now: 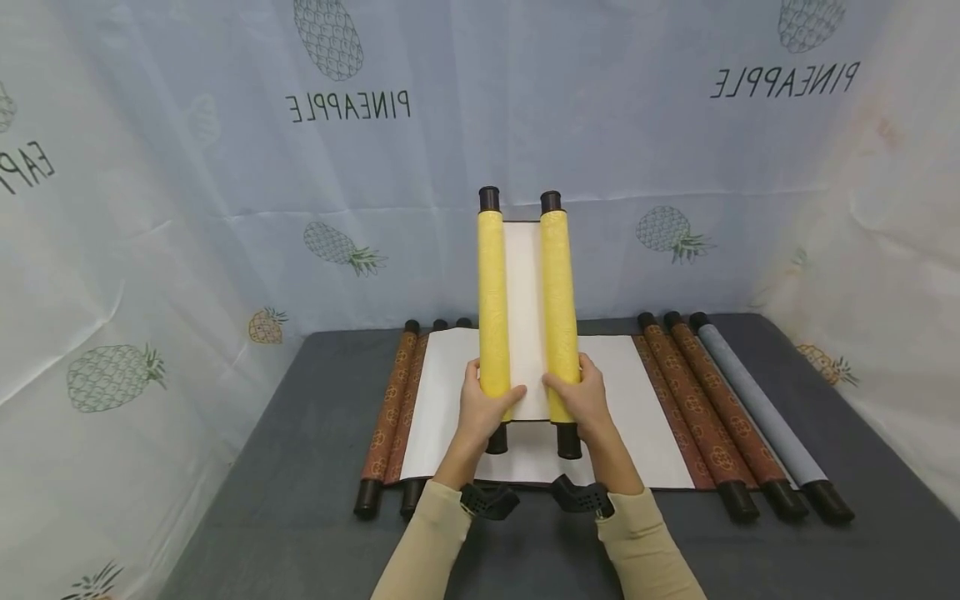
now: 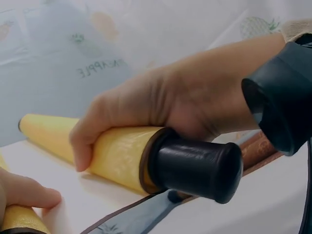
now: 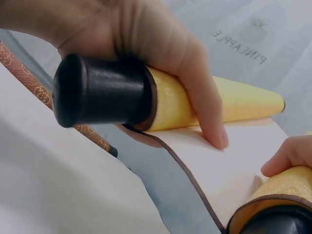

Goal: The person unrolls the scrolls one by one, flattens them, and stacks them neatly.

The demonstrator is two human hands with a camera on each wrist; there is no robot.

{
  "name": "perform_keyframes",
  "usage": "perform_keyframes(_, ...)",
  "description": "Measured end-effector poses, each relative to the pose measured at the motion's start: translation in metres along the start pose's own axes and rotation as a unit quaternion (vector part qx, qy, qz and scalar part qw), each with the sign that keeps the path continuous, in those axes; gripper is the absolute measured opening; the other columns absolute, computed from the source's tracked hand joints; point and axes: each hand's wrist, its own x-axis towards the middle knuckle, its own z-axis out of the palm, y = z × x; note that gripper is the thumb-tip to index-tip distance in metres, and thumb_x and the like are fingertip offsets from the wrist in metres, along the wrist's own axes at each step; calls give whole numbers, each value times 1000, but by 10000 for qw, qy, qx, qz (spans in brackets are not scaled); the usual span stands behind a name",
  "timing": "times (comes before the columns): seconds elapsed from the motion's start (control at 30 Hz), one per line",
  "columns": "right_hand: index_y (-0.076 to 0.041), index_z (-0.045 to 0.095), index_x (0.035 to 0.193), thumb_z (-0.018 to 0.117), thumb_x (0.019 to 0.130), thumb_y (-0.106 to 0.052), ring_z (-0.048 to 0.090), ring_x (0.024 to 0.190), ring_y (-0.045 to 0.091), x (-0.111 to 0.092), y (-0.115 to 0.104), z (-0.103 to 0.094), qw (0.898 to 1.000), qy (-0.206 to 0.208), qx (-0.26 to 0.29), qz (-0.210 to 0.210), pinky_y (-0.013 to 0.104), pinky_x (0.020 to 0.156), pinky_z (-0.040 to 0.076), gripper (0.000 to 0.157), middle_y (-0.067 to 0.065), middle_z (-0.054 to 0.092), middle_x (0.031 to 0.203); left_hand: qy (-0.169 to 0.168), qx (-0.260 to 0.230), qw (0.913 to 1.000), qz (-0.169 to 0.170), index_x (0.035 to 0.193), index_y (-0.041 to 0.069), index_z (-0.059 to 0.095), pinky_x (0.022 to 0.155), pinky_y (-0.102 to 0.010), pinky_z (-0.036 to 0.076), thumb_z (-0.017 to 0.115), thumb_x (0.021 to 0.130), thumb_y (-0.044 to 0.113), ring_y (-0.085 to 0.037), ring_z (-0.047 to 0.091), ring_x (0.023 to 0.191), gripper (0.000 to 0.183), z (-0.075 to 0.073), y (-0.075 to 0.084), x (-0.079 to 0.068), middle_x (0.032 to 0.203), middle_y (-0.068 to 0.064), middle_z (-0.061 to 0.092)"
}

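Observation:
A yellow scroll with black end knobs is held up in front of me, partly unrolled, with a strip of white paper (image 1: 525,308) showing between its two rolls. My left hand (image 1: 483,404) grips the left roll (image 1: 493,292) near its lower end, thumb over the front by the paper. The right roll (image 1: 557,292) sits in my right hand (image 1: 583,396), gripped the same way; its black knob (image 3: 102,90) sticks out past the hand. In the left wrist view the left roll's knob (image 2: 195,165) shows below the palm. Both rolls tilt away from me.
Behind and below, a brown patterned scroll lies spread on the dark table (image 1: 300,533), its white paper (image 1: 637,417) facing up. Rolled brown scrolls (image 1: 693,408) and a grey one (image 1: 765,404) lie at the right; another brown roll (image 1: 390,408) is at the left. A pineapple-print curtain (image 1: 465,142) hangs behind.

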Motion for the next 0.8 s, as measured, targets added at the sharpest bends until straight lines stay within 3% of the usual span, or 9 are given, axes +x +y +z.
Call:
perform_keyframes(0.3,-2,50,132,66,89,-20,58,74,11,6,3,-18,9979,-645,-2,-37,27,66,50,50,11,59,98,-193,114,9996,153,131,3,47,72,-26,46,73,79,11,-20,55,89,59,-14,0,4,110,-19,58)
perform_keyframes(0.5,-3,43,139,68,88,-16,65,76,11,7,1,-25,9948,-977,97,-251,29,70,55,59,29,62,114,-302,304,9986,318,124,-1,54,70,-27,48,75,78,12,-19,55,84,52,-28,1,7,104,-19,60)
perform_keyframes(0.63,-4,34,145,65,90,-14,66,87,16,4,0,-26,9933,-1138,173,40,32,76,54,64,33,57,127,-430,427,9975,376,127,1,54,72,-30,52,76,78,12,-20,57,86,55,-36,-1,7,107,-20,61)
perform_keyframes(0.8,-6,29,147,56,93,-9,58,102,26,3,-2,-23,9945,-920,241,442,34,79,48,61,28,50,133,-773,406,9954,394,139,1,42,78,-34,53,74,81,10,-24,59,94,66,-37,0,6,117,-24,59)
